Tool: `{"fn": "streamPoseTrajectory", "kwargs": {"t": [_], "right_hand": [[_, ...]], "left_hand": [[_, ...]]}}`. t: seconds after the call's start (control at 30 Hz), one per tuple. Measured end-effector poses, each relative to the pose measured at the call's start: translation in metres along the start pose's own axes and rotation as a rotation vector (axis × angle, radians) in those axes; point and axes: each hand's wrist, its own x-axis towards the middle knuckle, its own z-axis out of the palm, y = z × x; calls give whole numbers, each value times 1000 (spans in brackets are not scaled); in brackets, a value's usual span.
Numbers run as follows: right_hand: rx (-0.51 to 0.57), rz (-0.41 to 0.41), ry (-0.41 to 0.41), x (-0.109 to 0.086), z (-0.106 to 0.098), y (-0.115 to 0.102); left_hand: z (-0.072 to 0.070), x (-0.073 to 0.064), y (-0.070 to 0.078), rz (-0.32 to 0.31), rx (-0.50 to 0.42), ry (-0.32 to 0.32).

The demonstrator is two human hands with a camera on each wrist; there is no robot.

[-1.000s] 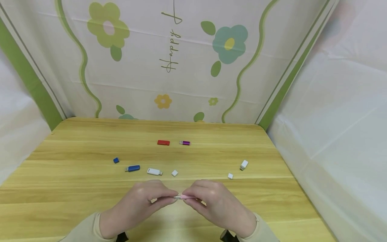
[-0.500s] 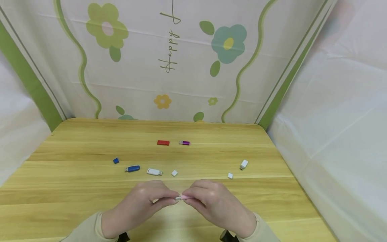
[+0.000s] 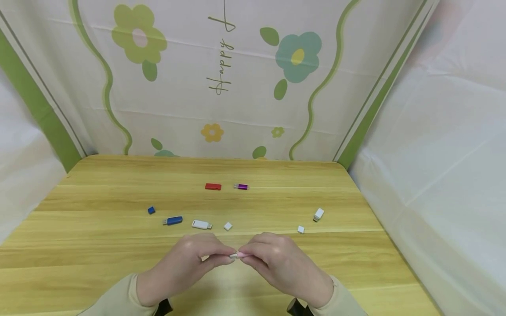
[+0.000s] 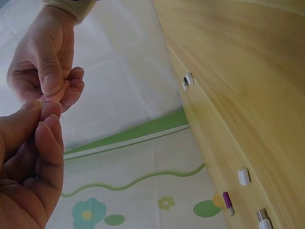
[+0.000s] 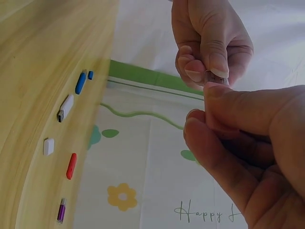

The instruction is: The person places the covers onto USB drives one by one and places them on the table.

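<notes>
A pink USB flash drive [image 3: 240, 255] is held between two hands over the near middle of the table. The left hand [image 3: 189, 264] pinches its metal plug end with thumb and fingertips. From the other side, the right hand [image 3: 282, 265] pinches the pink body, which its fingers mostly cover. In the right wrist view the plug [image 5: 217, 78] shows grey under the left thumb. Just beyond the hands lie a white USB flash drive [image 3: 202, 224] and a small white cap [image 3: 228, 226].
Farther left are a blue flash drive [image 3: 172, 220] and a blue cap [image 3: 151, 210]. A red flash drive [image 3: 213, 186] and a purple one [image 3: 241, 187] lie at the back. On the right are another white flash drive [image 3: 318, 214] and white cap [image 3: 301, 229]. Patterned cloth [image 3: 170, 87] rises behind the table.
The left hand has shifted slightly right, closer to the right hand, and less of the metal plug shows between the fingertips. Both hands keep their pinch; the pieces on the table lie as before.
</notes>
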Motion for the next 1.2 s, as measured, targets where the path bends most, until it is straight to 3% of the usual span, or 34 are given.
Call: {"fn": "streamPoseTrajectory", "kwargs": {"t": [0.37, 0.47, 0.57, 0.67, 0.77, 1.0, 1.1, 1.2], "right_hand": [[-2, 25, -13, -1, 1, 5], [41, 72, -17, -1, 1, 9], [65, 110, -10, -2, 1, 15], [32, 100, 9, -1, 1, 22], [-43, 81, 25, 1, -1, 31], [-195, 99, -11, 6, -9, 55], [-214, 108, -43, 8, -14, 70], [-230, 143, -77, 10, -18, 88]], "left_hand": [[0, 3, -5, -67, -20, -41], [-1, 5, -7, -190, -45, -78], [-4, 9, -10, -381, -131, -118], [-5, 15, -15, -555, -222, -146], [-6, 22, -21, -664, -277, -158], [-1, 44, -44, -854, -429, -159], [3, 56, -59, -876, -443, -160], [8, 72, -75, -851, -399, -181]]}}
